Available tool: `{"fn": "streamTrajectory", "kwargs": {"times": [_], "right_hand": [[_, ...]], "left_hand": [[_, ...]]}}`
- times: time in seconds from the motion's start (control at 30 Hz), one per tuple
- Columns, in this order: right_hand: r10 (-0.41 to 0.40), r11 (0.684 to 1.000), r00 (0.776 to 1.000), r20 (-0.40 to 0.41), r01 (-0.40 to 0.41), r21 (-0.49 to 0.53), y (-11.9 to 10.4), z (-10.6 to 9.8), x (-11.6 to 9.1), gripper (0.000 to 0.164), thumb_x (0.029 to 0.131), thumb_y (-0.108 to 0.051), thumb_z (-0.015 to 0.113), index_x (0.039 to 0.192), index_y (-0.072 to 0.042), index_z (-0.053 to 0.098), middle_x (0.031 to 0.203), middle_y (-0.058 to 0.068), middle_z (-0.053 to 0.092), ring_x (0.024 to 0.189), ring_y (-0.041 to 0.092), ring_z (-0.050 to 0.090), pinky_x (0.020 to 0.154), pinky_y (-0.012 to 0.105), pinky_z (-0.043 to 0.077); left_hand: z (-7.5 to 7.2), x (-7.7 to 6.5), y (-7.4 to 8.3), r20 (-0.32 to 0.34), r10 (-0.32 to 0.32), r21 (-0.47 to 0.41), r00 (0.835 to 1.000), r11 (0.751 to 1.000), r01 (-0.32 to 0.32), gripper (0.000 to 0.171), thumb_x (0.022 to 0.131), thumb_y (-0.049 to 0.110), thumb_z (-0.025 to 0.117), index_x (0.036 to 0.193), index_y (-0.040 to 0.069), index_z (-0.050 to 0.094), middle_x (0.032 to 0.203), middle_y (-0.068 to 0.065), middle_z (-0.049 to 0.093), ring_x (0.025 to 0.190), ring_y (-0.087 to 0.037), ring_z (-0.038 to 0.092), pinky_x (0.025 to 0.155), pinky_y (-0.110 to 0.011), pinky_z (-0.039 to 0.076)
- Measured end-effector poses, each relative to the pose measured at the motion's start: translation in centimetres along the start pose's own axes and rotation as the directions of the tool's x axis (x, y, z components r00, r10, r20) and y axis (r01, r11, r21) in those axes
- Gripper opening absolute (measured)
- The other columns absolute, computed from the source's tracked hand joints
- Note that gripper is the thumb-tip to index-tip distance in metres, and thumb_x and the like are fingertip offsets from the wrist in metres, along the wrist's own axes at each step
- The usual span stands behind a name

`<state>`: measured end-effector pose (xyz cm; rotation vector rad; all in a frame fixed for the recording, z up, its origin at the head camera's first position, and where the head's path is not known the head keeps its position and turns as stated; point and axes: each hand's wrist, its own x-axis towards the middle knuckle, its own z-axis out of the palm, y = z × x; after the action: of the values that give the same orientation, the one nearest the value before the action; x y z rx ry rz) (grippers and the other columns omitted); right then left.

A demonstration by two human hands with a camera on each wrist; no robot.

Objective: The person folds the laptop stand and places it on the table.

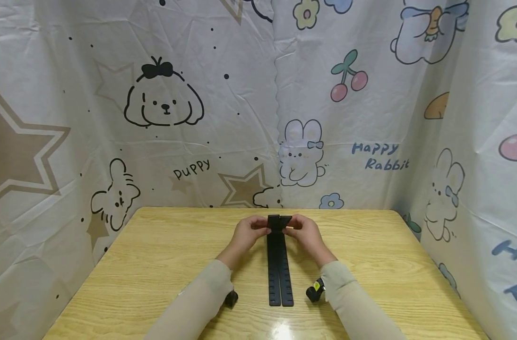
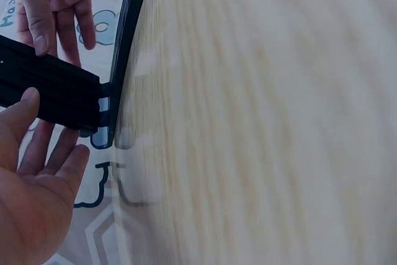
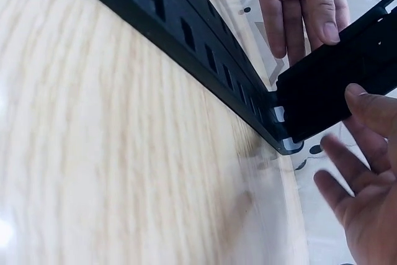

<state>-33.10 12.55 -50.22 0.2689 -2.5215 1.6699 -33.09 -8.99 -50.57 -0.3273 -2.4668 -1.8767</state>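
A black folding stand [image 1: 280, 274] lies lengthwise on the table, its long base split by a slit and notched along both sides. At its far end a hinged panel [image 2: 56, 85] is raised from the base. My left hand [image 1: 246, 233] pinches one side edge of this panel, thumb on the near face and fingers behind. On the opposite edge my right hand [image 3: 366, 172] pinches it the same way. In the right wrist view, small hinge tabs join the panel to the base, where a row of slots [image 3: 186, 35] runs along it.
The light wood table [image 1: 177, 245] ends just beyond the stand. Behind it hangs a white printed curtain [image 1: 241, 118], which also runs down the right side. Small black devices sit at both wrists, the right one [image 1: 314, 291] close over the tabletop.
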Motion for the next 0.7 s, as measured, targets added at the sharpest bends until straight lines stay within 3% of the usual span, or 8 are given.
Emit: {"fn": "streamTrajectory", "kwargs": {"times": [0.27,0.47,0.7], "right_hand": [[-0.032,0.999,0.997,0.069,0.031,0.011,0.4,-0.6,0.2,0.006,0.088,-0.011,0.081,0.093,-0.008,0.08,0.095,0.003,0.078,0.092,0.015,0.066,0.082,0.031,0.055],[-0.041,0.999,0.994,0.101,0.042,-0.007,0.5,-1.1,0.3,0.004,0.088,-0.011,0.081,0.091,-0.008,0.082,0.097,0.003,0.076,0.089,0.016,0.062,0.079,0.031,0.053],[-0.017,0.999,0.983,0.182,0.011,0.033,0.4,-1.4,0.2,0.019,0.091,-0.003,0.075,0.109,-0.009,0.081,0.112,0.007,0.077,0.109,0.02,0.07,0.095,0.038,0.057]], "left_hand": [[-0.3,0.4,-0.7,0.092,-0.035,-0.062,0.995,0.997,0.041,0.018,0.093,0.014,0.076,0.11,0.008,0.08,0.117,-0.005,0.075,0.115,-0.02,0.066,0.103,-0.043,0.053],[-0.8,0.3,-0.6,0.135,-0.081,-0.065,0.987,0.994,0.09,0.02,0.092,0.019,0.077,0.11,0.011,0.08,0.121,-0.004,0.073,0.117,-0.021,0.067,0.106,-0.045,0.052],[-1.3,0.4,-0.5,0.201,-0.074,-0.027,0.977,0.996,0.081,0.02,0.093,0.016,0.076,0.113,0.013,0.08,0.12,-0.005,0.074,0.118,-0.02,0.066,0.109,-0.045,0.049]]}}
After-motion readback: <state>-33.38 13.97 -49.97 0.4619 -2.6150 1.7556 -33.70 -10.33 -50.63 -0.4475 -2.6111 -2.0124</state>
